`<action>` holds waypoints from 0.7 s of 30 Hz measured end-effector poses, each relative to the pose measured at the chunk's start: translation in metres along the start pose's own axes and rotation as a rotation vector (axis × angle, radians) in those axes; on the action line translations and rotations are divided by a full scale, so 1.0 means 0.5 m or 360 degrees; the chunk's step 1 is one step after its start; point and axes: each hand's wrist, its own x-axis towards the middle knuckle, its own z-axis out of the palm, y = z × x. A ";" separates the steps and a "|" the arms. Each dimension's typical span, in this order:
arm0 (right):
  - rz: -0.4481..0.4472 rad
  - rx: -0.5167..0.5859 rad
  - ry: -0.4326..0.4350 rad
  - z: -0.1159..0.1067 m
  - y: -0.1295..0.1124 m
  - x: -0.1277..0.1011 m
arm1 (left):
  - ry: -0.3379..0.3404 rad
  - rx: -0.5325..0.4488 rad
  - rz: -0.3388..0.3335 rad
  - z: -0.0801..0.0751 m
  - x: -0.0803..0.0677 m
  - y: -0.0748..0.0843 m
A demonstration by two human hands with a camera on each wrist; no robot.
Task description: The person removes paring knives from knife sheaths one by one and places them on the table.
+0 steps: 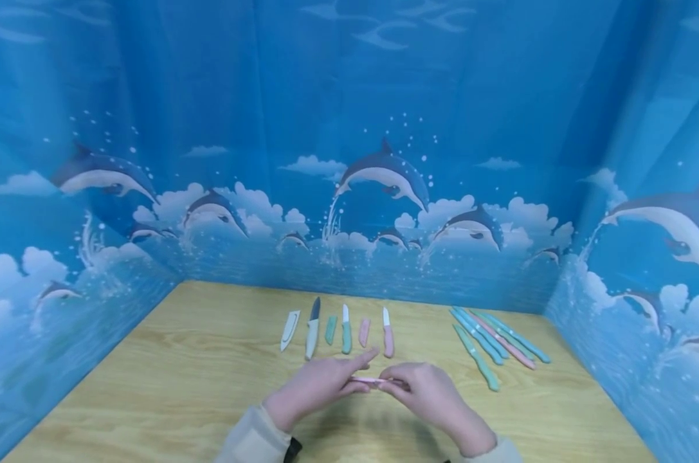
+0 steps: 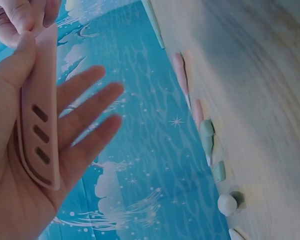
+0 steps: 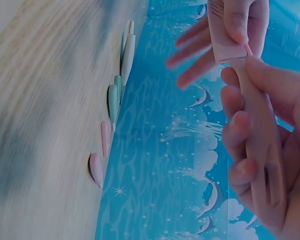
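My left hand (image 1: 317,386) pinches a pink slotted knife sheath (image 2: 40,95) under the thumb, the other fingers spread straight behind it. My right hand (image 1: 433,392) grips the handle of a pink knife (image 3: 262,145), fingers curled round it. Sheath and handle lie in one line, meeting where both thumbs are; the blade is out of sight. Both hands are above the table's near part. Just beyond them lie a pink knife (image 1: 388,337), a pink sheath (image 1: 364,332), a green knife (image 1: 346,335) and a green sheath (image 1: 330,330).
Farther left in the row are a white-handled knife (image 1: 312,334) with a dark blade and a white sheath (image 1: 290,331). At the right lies a bunch of several blue, pink and green knives (image 1: 514,341), with a green knife (image 1: 478,359) nearest. A blue dolphin-print curtain (image 1: 349,270) encloses the wooden table (image 1: 170,366).
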 end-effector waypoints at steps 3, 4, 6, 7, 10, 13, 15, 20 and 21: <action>-0.0002 0.0011 -0.0009 0.000 0.000 0.002 | -0.0074 -0.0039 -0.0038 -0.002 -0.002 0.003; 0.0004 0.0027 -0.0020 -0.001 0.000 0.002 | -0.0094 -0.0049 -0.0048 -0.002 -0.003 0.004; 0.0008 0.0035 -0.0024 -0.001 0.001 0.001 | -0.0120 -0.0065 -0.0062 -0.003 -0.004 0.007; 0.0009 0.0035 -0.0021 -0.002 0.002 0.001 | -0.0128 -0.0068 -0.0067 -0.002 -0.004 0.007; 0.0010 0.0022 -0.0012 -0.004 0.005 -0.001 | -0.0141 -0.0058 -0.0061 0.000 -0.001 0.010; 0.0008 -0.0009 -0.0005 -0.005 0.008 -0.003 | -0.0143 -0.0033 -0.0044 0.002 0.004 0.014; 0.0014 -0.0015 -0.0018 -0.007 0.007 -0.002 | -0.0147 -0.0020 -0.0035 0.003 0.006 0.016; 0.0006 -0.0026 -0.0036 -0.007 0.006 -0.001 | -0.0157 0.0042 -0.0035 0.007 0.009 0.018; -0.0005 -0.0037 -0.0030 -0.007 0.007 -0.001 | -0.0155 0.0057 -0.0037 0.009 0.009 0.018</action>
